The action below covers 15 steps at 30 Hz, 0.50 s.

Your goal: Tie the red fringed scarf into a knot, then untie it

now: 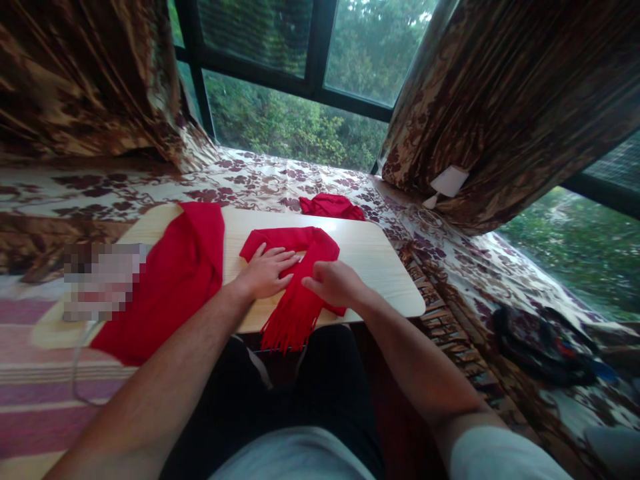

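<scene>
A red fringed scarf (316, 250) lies folded in a loop on a small light-wood table (380, 267). Its fringe hangs over the near edge of the tabletop. My left hand (267, 271) rests flat on the left part of the loop, fingers spread. On the right side of the loop, my right hand (336, 283) is closed with curled fingers and thumb on the scarf's cloth. Another red cloth (175, 283) is draped over the left of the table, its lower end reaching past the near edge.
A blurred-out device (105, 283) with a white cable lies at the table's left end. Behind the table sits a red bundle (333, 207) on the floral cover. A small white lamp (449, 181) stands by the right curtain; a dark bag (543, 347) lies at right.
</scene>
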Tool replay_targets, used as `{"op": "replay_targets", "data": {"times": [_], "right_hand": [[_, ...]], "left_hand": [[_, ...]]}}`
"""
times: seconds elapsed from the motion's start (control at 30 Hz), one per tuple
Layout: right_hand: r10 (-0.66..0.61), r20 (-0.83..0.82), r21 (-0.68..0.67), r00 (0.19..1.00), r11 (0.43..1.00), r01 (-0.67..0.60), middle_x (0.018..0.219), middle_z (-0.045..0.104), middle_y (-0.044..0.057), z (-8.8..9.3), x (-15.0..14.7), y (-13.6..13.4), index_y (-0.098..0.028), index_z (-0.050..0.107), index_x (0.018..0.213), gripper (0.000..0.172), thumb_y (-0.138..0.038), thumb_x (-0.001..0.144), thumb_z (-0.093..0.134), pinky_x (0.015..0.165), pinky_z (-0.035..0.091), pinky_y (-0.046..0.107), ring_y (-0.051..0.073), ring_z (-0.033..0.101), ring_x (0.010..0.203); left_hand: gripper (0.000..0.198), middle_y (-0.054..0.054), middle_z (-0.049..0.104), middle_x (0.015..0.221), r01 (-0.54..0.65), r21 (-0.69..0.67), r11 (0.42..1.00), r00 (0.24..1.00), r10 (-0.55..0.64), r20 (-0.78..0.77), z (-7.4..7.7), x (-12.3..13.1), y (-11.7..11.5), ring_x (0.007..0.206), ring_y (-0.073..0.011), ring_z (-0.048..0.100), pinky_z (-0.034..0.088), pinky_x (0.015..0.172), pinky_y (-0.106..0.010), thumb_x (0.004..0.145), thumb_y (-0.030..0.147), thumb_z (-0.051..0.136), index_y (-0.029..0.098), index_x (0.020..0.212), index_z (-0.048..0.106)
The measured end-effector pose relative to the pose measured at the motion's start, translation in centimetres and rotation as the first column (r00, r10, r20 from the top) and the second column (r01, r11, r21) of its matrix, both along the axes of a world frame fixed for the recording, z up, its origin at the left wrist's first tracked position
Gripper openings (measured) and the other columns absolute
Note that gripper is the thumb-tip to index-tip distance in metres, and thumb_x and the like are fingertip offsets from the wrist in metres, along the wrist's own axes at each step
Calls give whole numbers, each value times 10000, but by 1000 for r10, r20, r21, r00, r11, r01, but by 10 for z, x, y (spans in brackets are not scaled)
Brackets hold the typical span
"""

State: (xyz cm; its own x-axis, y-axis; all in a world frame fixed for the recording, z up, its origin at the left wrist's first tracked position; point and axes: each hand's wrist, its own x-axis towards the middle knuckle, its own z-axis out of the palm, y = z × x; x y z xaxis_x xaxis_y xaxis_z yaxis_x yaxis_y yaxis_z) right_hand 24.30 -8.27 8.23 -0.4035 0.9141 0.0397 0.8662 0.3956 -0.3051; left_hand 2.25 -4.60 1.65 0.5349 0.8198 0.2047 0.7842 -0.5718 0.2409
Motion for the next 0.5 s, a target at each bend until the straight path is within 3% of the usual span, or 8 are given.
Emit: {"op": "replay_targets", "data": {"times": [0.07,0.17,0.33,0.4,0.5], "right_hand": [[6,60,-94,998,996,0,860,728,124,-3,-1,-26,-203,678,990,428,-588,804,665,661,409,312,253,663,778],[-99,40,-109,994,989,103,969,732,181,-9,-5,-53,-179,570,1297,676,-636,804,641,728,450,359,315,689,889],[-95,-319,-176,943,984,39,1156,711,101,-19,-15,-74,-294,400,1510,837,-541,776,717,888,491,392,302,667,1070],[-168,-533,-275,829,961,18,1136,718,40,-27,-22,-77,-340,428,1487,821,-470,745,756,900,513,369,261,672,1058],[-368,-798,-439,477,897,-43,1085,732,5,-40,-37,-76,-333,476,1432,772,-372,717,762,890,544,350,219,684,1014]], "left_hand": [[551,-14,455,1537,-4,-1,1000,1000,4,-13,0,1,0,1452,-272,334,-3,1205,-577,944,453,424,349,1482,476],[556,-14,448,1541,-4,-4,1000,999,4,-36,1,2,-1,1459,-269,326,-3,1202,-582,946,456,415,351,1491,462],[586,-24,409,1564,-5,-25,1000,997,3,-79,3,2,-1,1469,-274,312,14,1198,-593,943,450,426,355,1522,407],[600,-27,404,1567,-2,-31,1000,996,-1,-89,3,1,0,1470,-279,309,23,1196,-599,944,453,429,350,1533,386],[630,-29,399,1570,10,-34,999,995,-14,-104,3,1,0,1468,-291,307,34,1192,-609,942,466,440,340,1553,347]]}}
